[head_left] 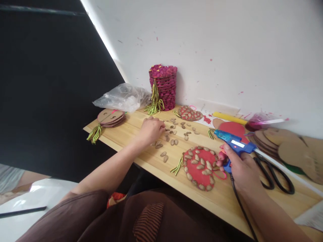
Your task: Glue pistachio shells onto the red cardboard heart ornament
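Observation:
My right hand is wrapped around the handle of a blue hot glue gun, with a long white glue stick coming out of its back. The nozzle points left. Below it lies a red heart-shaped piece, rimmed and partly covered with tan shells, with a yellow-green tassel. My left hand rests low over the wooden tabletop, fingers curled together beside several loose shells. Whatever the fingertips hold, if anything, is hidden. Another shell-covered piece with a tassel lies farther back.
Black-handled scissors and stacked cardboard pieces lie at the right. A tall magenta woven-looking container and a clear plastic bag stand against the wall. Cardboard rounds sit at the left corner. The gun's black cord hangs over the front edge.

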The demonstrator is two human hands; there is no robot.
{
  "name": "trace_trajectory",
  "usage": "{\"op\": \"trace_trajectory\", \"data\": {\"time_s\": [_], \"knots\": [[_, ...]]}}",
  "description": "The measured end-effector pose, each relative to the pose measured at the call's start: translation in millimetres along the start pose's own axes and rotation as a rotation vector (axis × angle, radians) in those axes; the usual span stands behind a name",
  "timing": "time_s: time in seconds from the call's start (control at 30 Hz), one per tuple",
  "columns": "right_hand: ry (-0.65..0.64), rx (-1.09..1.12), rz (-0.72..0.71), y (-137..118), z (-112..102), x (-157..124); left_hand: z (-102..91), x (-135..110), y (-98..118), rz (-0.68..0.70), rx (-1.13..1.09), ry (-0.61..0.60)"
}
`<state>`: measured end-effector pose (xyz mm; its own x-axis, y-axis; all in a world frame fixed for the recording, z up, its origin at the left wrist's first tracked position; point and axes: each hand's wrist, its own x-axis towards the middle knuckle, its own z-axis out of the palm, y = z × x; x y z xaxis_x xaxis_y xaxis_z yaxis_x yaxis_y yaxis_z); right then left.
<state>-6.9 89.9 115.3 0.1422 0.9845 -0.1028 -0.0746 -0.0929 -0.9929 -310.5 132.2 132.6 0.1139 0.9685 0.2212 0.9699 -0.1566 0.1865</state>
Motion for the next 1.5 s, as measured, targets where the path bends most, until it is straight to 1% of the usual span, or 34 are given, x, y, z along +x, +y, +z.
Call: {"op": "trace_trajectory", "data": {"time_s": [0.23, 0.4, 0.5, 0.6, 0.67, 0.77, 0.87, 0.93, 1.0, 1.13, 1.27, 1.5], "knots": [[0.099, -0.062, -0.101, 0.0, -3.7, 3.4, 6.2, 6.6, -1.0, 0.018, 0.038, -0.043], [0.086, -0.123, -0.144, 6.2, -8.7, 7.2, 4.6, 8.3, -3.9, 0.019, 0.052, -0.067], [0.063, -0.133, -0.124, 6.7, -9.9, 7.9, -1.8, 6.4, -1.9, -0.011, -0.006, -0.037], [0.066, -0.147, -0.097, 4.4, -9.7, 6.9, -9.4, -0.3, 10.6, -0.029, -0.158, -0.007], [0.074, -0.162, -0.078, 1.9, -9.1, 5.6, -12.0, -6.9, 25.0, 0.011, -0.278, -0.015], [0.073, -0.186, -0.077, -1.7, -7.9, 3.8, -9.3, -16.8, 50.6, 0.143, -0.406, -0.045], [0.073, -0.203, -0.085, -3.2, -7.8, 3.5, -2.2, -22.5, 73.5, 0.308, -0.441, -0.071], [0.079, -0.211, -0.081, -2.6, -8.6, 4.0, 1.4, -22.8, 85.9, 0.38, -0.414, -0.093], [0.08, -0.22, -0.083, -1.4, -9.5, 4.7, 3.1, -20.8, 96.3, 0.423, -0.353, -0.108], [0.081, -0.241, -0.104, 0.2, -10.4, 5.7, 5.7, -15.4, 111.7, 0.501, -0.196, -0.09], [0.07, -0.255, -0.108, 0.2, -10.8, 5.6, 12.9, -12.1, 118.9, 0.541, -0.072, -0.071], [0.067, -0.264, -0.125, 2.0, -11.2, 5.7, 20.9, -9.8, 122.3, 0.558, -0.035, -0.066]]}}
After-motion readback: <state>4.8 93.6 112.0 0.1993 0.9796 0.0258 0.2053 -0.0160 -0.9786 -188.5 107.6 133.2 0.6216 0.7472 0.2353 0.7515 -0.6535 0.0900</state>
